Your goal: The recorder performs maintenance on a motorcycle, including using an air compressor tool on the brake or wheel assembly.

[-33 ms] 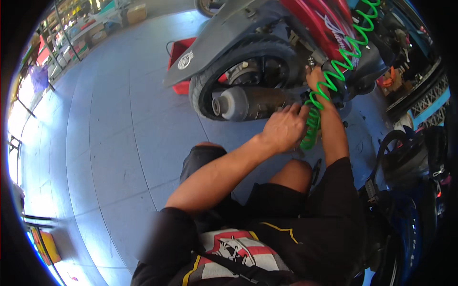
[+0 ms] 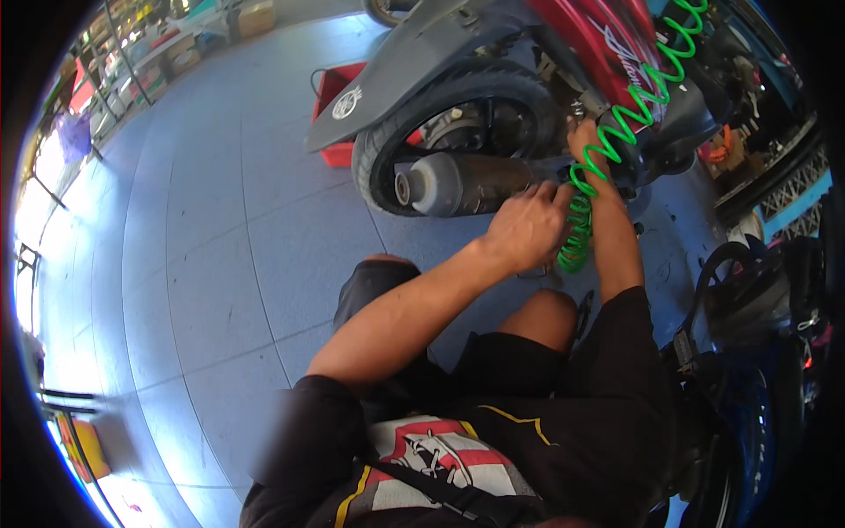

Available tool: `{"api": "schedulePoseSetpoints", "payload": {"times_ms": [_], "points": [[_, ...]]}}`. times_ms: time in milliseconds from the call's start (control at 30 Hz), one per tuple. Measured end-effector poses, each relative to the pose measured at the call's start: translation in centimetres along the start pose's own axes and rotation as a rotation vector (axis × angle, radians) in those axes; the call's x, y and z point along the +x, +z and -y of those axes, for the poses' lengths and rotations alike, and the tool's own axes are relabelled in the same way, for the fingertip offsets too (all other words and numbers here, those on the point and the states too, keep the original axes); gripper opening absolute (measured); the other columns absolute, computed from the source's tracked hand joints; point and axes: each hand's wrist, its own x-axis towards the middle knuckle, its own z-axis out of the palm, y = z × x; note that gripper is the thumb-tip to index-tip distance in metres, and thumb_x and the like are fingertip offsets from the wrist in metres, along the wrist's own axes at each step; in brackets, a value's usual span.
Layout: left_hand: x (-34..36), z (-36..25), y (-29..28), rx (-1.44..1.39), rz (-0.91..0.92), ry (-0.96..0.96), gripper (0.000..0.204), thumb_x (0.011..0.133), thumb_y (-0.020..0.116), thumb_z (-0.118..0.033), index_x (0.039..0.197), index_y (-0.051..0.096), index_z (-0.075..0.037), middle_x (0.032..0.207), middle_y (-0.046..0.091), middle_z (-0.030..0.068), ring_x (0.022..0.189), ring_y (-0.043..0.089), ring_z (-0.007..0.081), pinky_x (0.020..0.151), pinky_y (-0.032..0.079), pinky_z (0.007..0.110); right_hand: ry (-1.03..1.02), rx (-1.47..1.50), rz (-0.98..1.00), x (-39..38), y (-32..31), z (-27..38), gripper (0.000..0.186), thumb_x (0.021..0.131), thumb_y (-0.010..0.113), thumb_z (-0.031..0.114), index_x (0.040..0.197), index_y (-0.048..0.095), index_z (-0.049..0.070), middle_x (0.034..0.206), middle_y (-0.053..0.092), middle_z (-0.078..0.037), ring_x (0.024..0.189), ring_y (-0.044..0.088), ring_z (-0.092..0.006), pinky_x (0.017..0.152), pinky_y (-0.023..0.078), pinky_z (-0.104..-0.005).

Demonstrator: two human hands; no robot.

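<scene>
**Both hands in at the scooter's rear wheel**

The left hand [image 2: 528,229] was curled, knuckles up, fingers folded tight toward the palm just beside the grey exhaust muffler [image 2: 466,183]. Whatever those fingers gripped was tucked under the hand; it could not be made out from this angle. The green coiled hose [image 2: 616,145] ran right past that hand, its lower loops bunched up against the thumb side.

The right hand [image 2: 585,141] was higher, reaching in at the red body panel [image 2: 607,44] above the rear tyre [image 2: 387,150]. Its fingers were buried behind the hose coils and the scooter's frame, so how far they were open could not be told, nor what they had hold of.

The muffler stuck out toward the camera, lying across the wheel, with the grey mudguard [image 2: 396,79] slanting above the tyre. A red tray [image 2: 339,114] sat on the pale tiled floor [image 2: 220,264] behind the wheel. The person was crouching, bare knees [image 2: 546,317] just below the hands.
</scene>
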Motion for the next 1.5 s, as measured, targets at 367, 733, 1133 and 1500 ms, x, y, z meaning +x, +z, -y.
{"api": "schedulePoseSetpoints", "payload": {"times_ms": [367, 733, 1133, 1500], "points": [[2.0, 1.2, -2.9, -0.063, -0.206, -0.226, 0.034, 0.08, 0.067, -0.015, 0.106, 0.054, 0.003, 0.088, 0.063, 0.0242, 0.084, 0.063, 0.0412, 0.074, 0.05, 0.047, -0.045, -0.074, 0.063, 0.6, 1.0, -1.1, 0.042, 0.085, 0.064, 0.032, 0.102, 0.058, -0.006, 0.094, 0.063, -0.032, 0.09, 0.061, -0.0479, 0.077, 0.049, -0.0537], [2.4, 1.4, -1.4, -0.053, -0.128, -0.274, 0.039, 0.081, 0.066, -0.017, 0.11, 0.053, 0.005, 0.095, 0.063, 0.0274, 0.088, 0.063, 0.043, 0.077, 0.05, 0.047, -0.032, -0.063, -0.002, 1.2, 1.7, 2.6, 0.038, 0.08, 0.063, 0.017, 0.107, 0.045, -0.003, 0.094, 0.061, -0.035, 0.091, 0.06, -0.0509, 0.08, 0.048, -0.0569], [2.6, 3.2, -1.4, -0.041, -0.08, -0.298, 0.033, 0.081, 0.065, -0.018, 0.104, 0.055, 0.004, 0.089, 0.064, 0.0264, 0.087, 0.063, 0.042, 0.077, 0.051, 0.048, -0.136, -0.124, -0.092, 2.0, 1.4, 2.5, 0.032, 0.086, 0.061, 0.028, 0.092, 0.061, -0.003, 0.085, 0.065, -0.027, 0.082, 0.062, -0.0475, 0.07, 0.05, -0.0536], [1.9, 2.5, -0.9, -0.006, 0.079, -0.281, 0.033, 0.081, 0.065, -0.022, 0.098, 0.054, 0.004, 0.086, 0.064, 0.0275, 0.084, 0.063, 0.0446, 0.073, 0.052, 0.051, 0.214, -0.106, 0.156, 3.0, 4.6, -1.4, 0.035, 0.082, 0.063, 0.027, 0.104, 0.062, 0.001, 0.106, 0.063, -0.028, 0.104, 0.059, -0.0444, 0.089, 0.048, -0.0523]]}}
